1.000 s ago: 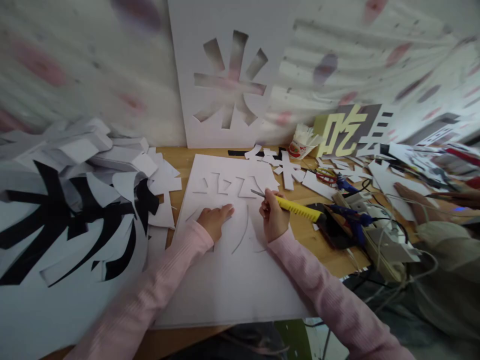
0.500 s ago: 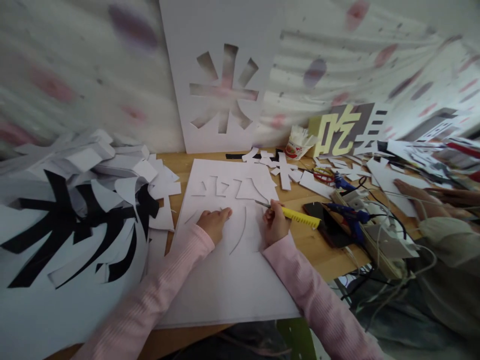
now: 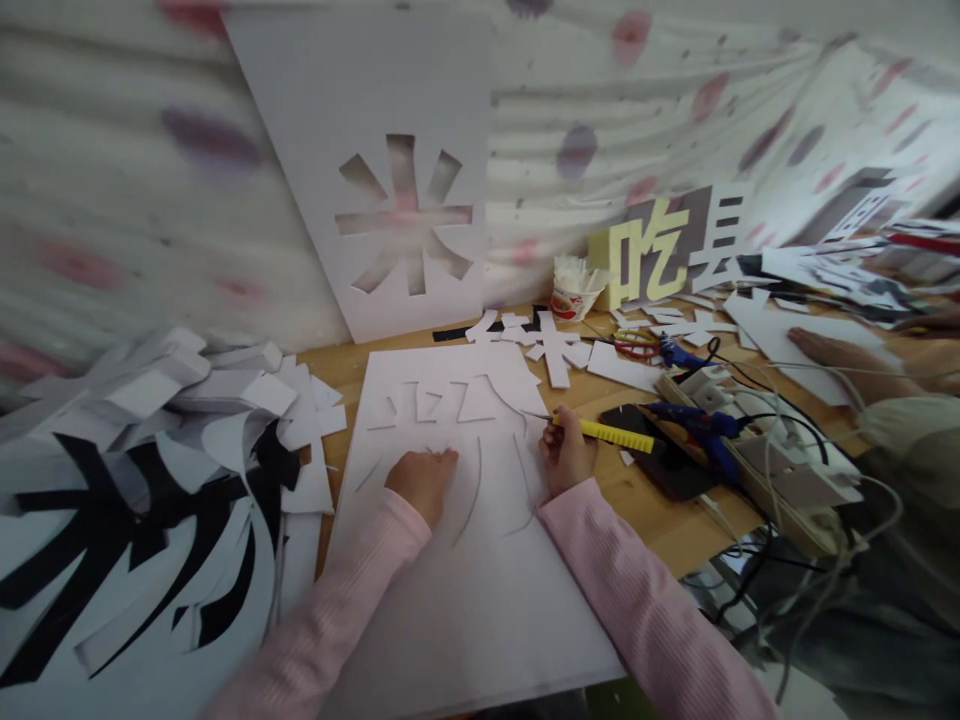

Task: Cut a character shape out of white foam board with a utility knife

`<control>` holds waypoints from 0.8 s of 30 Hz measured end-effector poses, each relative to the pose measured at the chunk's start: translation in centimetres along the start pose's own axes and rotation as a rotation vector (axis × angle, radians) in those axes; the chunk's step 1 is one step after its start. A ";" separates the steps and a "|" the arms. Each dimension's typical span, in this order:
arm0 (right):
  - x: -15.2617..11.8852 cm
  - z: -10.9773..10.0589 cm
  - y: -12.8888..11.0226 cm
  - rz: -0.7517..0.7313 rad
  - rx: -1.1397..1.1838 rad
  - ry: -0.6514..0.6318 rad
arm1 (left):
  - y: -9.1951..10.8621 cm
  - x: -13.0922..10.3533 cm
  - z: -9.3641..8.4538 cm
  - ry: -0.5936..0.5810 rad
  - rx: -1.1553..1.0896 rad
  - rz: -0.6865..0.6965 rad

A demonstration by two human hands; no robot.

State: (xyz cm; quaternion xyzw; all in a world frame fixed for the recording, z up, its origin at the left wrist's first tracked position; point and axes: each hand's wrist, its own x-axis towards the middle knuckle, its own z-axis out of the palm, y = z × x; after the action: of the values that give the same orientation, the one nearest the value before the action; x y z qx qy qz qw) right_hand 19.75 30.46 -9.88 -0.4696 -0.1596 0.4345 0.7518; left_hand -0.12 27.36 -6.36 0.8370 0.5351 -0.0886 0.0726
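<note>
A large white board (image 3: 457, 620) lies before me, with cut lines of a character across its upper half. My right hand (image 3: 568, 452) grips a yellow utility knife (image 3: 616, 435), its blade pointing left over the board's right edge near a curved line. Resting on the board left of the long curved cut, my left hand (image 3: 422, 487) has its fingers curled in and its knuckles forward. Whether anything lies under those fingers is hidden.
A tall white board (image 3: 300, 150) with a cut-out character leans on the curtained wall. Left are black-and-white cut letters (image 3: 97, 520). Right lie a phone (image 3: 660, 460), blue glue guns (image 3: 697, 425), a power strip (image 3: 787, 490) and cables. Another person's hand (image 3: 855, 362) rests on white sheets.
The view has shifted, so the board appears lower. My right hand has moved the knife from the inner end of the strokes to the board's right edge. My left hand stays about where it was.
</note>
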 end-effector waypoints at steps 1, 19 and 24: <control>0.0 -0.1 0.0 -0.026 0.002 -0.005 | 0.1 0.1 0.0 -0.002 0.013 -0.002; -3.2 0.3 1.1 -0.013 -0.348 -0.163 | -0.3 -0.3 -0.5 -0.129 0.004 0.018; -2.2 0.4 1.3 0.052 -0.141 0.007 | 0.7 0.2 -0.3 -0.159 0.047 0.030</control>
State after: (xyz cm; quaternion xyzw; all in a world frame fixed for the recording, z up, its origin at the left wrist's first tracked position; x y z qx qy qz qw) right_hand 17.58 29.18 -10.45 -0.5270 -0.1750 0.4398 0.7059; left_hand 0.65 27.26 -6.04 0.8367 0.5127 -0.1665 0.0965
